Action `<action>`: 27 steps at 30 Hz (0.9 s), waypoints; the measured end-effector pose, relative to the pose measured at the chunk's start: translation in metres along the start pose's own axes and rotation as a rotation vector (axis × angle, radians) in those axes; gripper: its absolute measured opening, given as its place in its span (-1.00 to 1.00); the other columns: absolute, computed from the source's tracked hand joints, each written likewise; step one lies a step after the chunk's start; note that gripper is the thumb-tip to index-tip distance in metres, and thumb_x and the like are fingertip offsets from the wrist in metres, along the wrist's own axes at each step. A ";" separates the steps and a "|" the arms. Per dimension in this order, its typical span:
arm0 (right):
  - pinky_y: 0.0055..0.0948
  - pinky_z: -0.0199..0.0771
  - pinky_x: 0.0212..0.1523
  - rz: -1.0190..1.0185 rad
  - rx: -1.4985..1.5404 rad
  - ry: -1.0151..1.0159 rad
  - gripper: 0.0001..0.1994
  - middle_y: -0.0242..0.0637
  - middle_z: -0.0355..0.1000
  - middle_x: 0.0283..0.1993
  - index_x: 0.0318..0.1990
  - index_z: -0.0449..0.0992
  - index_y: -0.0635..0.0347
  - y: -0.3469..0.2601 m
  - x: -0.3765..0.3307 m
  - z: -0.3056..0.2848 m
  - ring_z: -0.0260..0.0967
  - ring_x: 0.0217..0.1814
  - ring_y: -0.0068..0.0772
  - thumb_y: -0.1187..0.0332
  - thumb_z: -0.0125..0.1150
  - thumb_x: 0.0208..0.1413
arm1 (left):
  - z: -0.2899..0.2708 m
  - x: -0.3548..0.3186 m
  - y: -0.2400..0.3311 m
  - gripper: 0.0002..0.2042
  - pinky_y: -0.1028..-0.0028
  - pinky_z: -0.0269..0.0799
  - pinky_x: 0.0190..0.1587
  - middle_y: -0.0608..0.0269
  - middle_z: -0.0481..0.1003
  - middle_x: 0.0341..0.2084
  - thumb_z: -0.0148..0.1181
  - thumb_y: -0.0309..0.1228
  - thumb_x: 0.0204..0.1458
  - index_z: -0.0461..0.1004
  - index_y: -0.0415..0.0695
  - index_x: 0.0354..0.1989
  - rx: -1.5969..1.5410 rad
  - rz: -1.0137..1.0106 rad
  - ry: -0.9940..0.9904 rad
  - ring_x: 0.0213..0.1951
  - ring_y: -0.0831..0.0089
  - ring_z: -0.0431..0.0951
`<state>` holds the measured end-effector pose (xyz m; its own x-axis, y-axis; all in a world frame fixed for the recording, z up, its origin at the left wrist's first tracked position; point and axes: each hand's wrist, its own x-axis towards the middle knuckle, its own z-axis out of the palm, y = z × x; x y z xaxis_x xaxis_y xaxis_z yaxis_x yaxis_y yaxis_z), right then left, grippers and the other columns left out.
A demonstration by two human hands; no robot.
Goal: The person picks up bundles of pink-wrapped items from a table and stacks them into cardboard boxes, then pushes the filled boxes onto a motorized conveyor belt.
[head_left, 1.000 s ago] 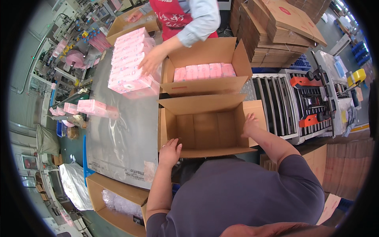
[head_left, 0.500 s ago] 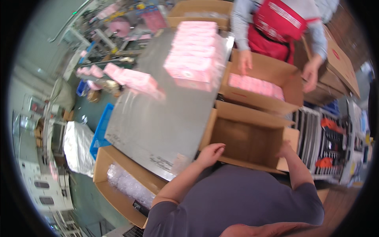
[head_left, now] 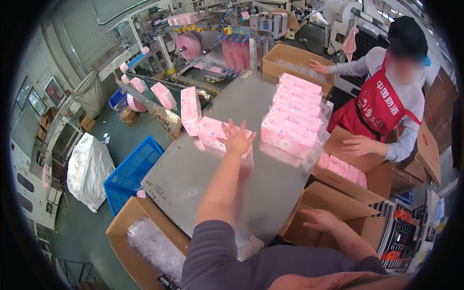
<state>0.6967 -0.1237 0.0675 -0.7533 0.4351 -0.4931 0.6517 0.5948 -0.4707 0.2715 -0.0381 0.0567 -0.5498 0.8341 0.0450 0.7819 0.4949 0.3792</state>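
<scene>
My left hand [head_left: 237, 139] reaches far over the metal table [head_left: 193, 179], its fingers spread on top of a pink tissue pack [head_left: 210, 130]. Another pink pack [head_left: 191, 108] leans upright just behind that one. My right hand [head_left: 323, 221] hovers at an open cardboard box [head_left: 333, 198] close to my body; its fingers are stretched out and grip nothing. To the right of my left hand stands a block of several pink packs [head_left: 292, 113] in a row, wrapped in clear film at its right side.
A co-worker in a red apron [head_left: 374, 104] stands at the right, one hand over a carton [head_left: 348, 186] of pink packs. More packs come along a conveyor [head_left: 159, 113]. A blue crate [head_left: 130, 176] and a box of clear plastic bags [head_left: 145, 246] flank the table's left side.
My left hand has moved from the cardboard box forward onto the pink pack. My right hand has shifted left over the box. The view has tilted up, and the co-worker's hands have moved apart.
</scene>
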 end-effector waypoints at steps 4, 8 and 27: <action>-0.20 0.36 0.21 -0.123 -0.047 0.225 -0.39 -0.03 0.37 0.19 0.28 0.28 0.17 -0.025 0.074 -0.020 0.31 0.23 0.03 0.00 0.12 0.19 | 0.019 0.009 -0.017 -0.29 -0.55 -0.33 0.22 -0.01 -0.26 0.47 -0.06 0.29 0.10 0.24 0.15 0.35 -0.133 -0.024 -0.160 0.46 -0.17 -0.46; -0.15 0.33 0.24 -0.186 -0.121 0.491 -0.31 0.01 0.26 0.29 0.33 0.22 0.11 -0.057 0.145 -0.043 0.25 0.29 0.08 -0.06 0.16 0.14 | 0.093 -0.054 -0.037 -0.35 -0.42 -0.27 0.30 -0.04 -0.07 0.43 0.01 0.14 0.14 0.29 -0.03 0.29 0.211 0.521 -0.116 0.45 -0.12 -0.17; -0.03 0.37 0.20 0.258 -0.130 0.448 -0.07 0.15 -0.06 0.41 0.48 -0.09 -0.18 -0.106 0.181 -0.015 0.18 0.30 0.26 -0.13 0.22 -0.02 | -0.053 0.125 -0.136 -0.17 -0.50 -0.18 0.24 0.08 -0.39 0.49 0.02 0.37 -0.02 -0.05 0.46 0.45 0.040 -0.404 -0.029 0.45 -0.22 -0.49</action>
<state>0.4903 -0.0979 0.0388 -0.5528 0.8073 -0.2065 0.8256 0.4971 -0.2669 0.0813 -0.0141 0.0595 -0.8066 0.5773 -0.1268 0.5161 0.7925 0.3249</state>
